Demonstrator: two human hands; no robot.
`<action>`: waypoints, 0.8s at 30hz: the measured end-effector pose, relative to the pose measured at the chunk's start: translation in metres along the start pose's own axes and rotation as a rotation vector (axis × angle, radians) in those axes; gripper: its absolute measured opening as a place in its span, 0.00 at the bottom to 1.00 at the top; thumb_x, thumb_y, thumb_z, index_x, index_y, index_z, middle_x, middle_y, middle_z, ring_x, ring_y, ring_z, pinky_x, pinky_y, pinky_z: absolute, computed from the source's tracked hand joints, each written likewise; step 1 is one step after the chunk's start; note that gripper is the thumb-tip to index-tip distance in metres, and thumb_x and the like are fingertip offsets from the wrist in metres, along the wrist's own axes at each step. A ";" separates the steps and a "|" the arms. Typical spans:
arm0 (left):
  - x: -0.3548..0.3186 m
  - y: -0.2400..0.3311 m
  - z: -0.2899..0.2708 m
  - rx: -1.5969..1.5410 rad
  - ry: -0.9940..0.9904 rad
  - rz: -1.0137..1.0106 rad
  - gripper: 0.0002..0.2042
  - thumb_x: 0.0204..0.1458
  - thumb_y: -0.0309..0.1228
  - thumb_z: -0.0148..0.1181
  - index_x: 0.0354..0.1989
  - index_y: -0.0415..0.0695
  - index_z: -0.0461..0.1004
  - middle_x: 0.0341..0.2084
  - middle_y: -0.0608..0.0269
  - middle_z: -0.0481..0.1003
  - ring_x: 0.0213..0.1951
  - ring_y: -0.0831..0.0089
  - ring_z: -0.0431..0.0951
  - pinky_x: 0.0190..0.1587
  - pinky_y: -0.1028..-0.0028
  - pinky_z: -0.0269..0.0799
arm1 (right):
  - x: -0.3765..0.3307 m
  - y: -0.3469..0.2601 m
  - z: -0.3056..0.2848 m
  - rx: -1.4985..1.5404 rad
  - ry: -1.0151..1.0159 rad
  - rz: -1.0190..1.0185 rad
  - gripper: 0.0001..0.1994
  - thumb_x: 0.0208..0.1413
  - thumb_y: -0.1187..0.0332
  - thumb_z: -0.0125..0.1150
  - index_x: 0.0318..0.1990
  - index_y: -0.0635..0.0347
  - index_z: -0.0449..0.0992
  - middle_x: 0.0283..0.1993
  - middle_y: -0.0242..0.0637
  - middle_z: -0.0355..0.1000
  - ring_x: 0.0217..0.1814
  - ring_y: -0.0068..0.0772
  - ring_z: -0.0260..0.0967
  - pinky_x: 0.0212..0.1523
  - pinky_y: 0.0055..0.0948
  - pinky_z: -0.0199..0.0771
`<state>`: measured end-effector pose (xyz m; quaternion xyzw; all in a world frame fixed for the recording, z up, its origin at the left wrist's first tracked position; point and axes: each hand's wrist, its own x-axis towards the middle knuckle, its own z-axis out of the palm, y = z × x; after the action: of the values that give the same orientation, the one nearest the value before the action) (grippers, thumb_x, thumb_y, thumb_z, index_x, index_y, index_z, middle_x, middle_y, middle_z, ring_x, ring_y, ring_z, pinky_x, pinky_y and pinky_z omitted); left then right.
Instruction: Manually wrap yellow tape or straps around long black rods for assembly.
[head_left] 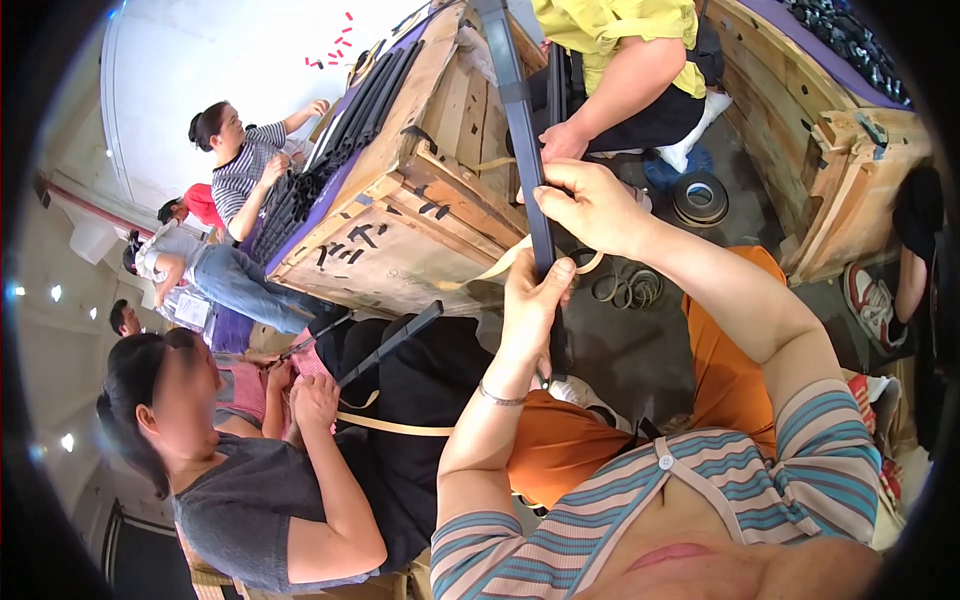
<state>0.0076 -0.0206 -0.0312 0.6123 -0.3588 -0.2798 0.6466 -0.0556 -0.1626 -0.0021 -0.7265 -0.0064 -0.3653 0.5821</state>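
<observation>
A long dark, flat-sided bar [522, 130] runs steeply down from the top edge, between my two hands. My left hand [532, 298] is closed round its lower part, thumb on the front face. Higher up, my right hand [598, 207] grips the bar's right edge, thumb against it and fingers partly hidden. A thin tan strip [492, 272] passes by my left hand, curling out on both sides. The bar's lower end [562, 345] shows below my left hand, over the floor.
Wooden crates stand left [400, 215] and right [800, 150], dark parts on top. A roll of dark tape [700, 200] and coiled strips [630, 288] lie on the floor. A co-worker in yellow [620, 60] is ahead; another in grey [250, 500], at left, holds a dark bar [395, 342].
</observation>
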 end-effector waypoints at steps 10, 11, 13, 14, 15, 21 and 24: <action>-0.010 0.015 -0.016 -0.115 0.013 0.090 0.11 0.57 0.35 0.46 0.31 0.39 0.68 0.17 0.66 0.68 0.18 0.82 0.66 0.22 0.84 0.62 | -0.004 -0.012 -0.012 -0.041 0.029 -0.069 0.09 0.54 0.67 0.55 0.33 0.65 0.73 0.24 0.34 0.66 0.25 0.18 0.61 0.26 0.21 0.62; -0.010 0.015 -0.017 -0.150 0.006 0.074 0.12 0.57 0.36 0.46 0.31 0.39 0.69 0.17 0.66 0.69 0.19 0.81 0.66 0.22 0.84 0.62 | -0.005 -0.012 -0.012 -0.046 0.037 -0.135 0.08 0.54 0.67 0.55 0.32 0.65 0.73 0.24 0.34 0.66 0.25 0.18 0.61 0.26 0.21 0.62; -0.010 0.014 -0.018 -0.141 -0.002 0.090 0.13 0.57 0.37 0.46 0.32 0.39 0.69 0.17 0.66 0.69 0.19 0.81 0.67 0.22 0.84 0.62 | -0.006 -0.014 -0.011 -0.037 0.053 -0.165 0.08 0.54 0.68 0.54 0.31 0.65 0.73 0.24 0.33 0.67 0.23 0.18 0.60 0.25 0.21 0.61; -0.010 0.015 -0.018 -0.130 -0.011 0.107 0.15 0.57 0.39 0.45 0.32 0.38 0.69 0.17 0.65 0.70 0.19 0.81 0.67 0.23 0.84 0.62 | -0.007 -0.017 -0.013 -0.065 0.047 -0.130 0.08 0.54 0.68 0.55 0.30 0.65 0.73 0.23 0.33 0.66 0.23 0.18 0.60 0.24 0.21 0.60; -0.010 0.014 -0.019 -0.130 -0.011 0.106 0.15 0.57 0.39 0.45 0.32 0.38 0.69 0.17 0.65 0.70 0.19 0.81 0.67 0.23 0.84 0.62 | -0.008 -0.019 -0.014 -0.093 0.042 -0.095 0.09 0.53 0.68 0.55 0.29 0.65 0.73 0.23 0.32 0.66 0.23 0.18 0.59 0.23 0.21 0.59; -0.013 0.013 -0.018 -0.062 0.005 0.141 0.17 0.58 0.39 0.42 0.32 0.36 0.68 0.18 0.60 0.70 0.19 0.78 0.67 0.23 0.81 0.63 | -0.012 -0.028 -0.020 -0.050 0.022 -0.046 0.10 0.53 0.67 0.55 0.27 0.66 0.72 0.21 0.31 0.64 0.21 0.15 0.57 0.21 0.20 0.56; -0.013 0.014 -0.017 -0.081 0.000 0.155 0.17 0.58 0.39 0.42 0.32 0.36 0.68 0.18 0.59 0.70 0.18 0.78 0.67 0.22 0.82 0.62 | -0.014 -0.027 -0.025 -0.088 0.047 -0.077 0.10 0.53 0.68 0.55 0.27 0.67 0.71 0.21 0.31 0.63 0.21 0.15 0.56 0.21 0.20 0.56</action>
<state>0.0130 0.0008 -0.0189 0.5560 -0.3934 -0.2432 0.6907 -0.0905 -0.1689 0.0142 -0.7417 -0.0044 -0.4042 0.5352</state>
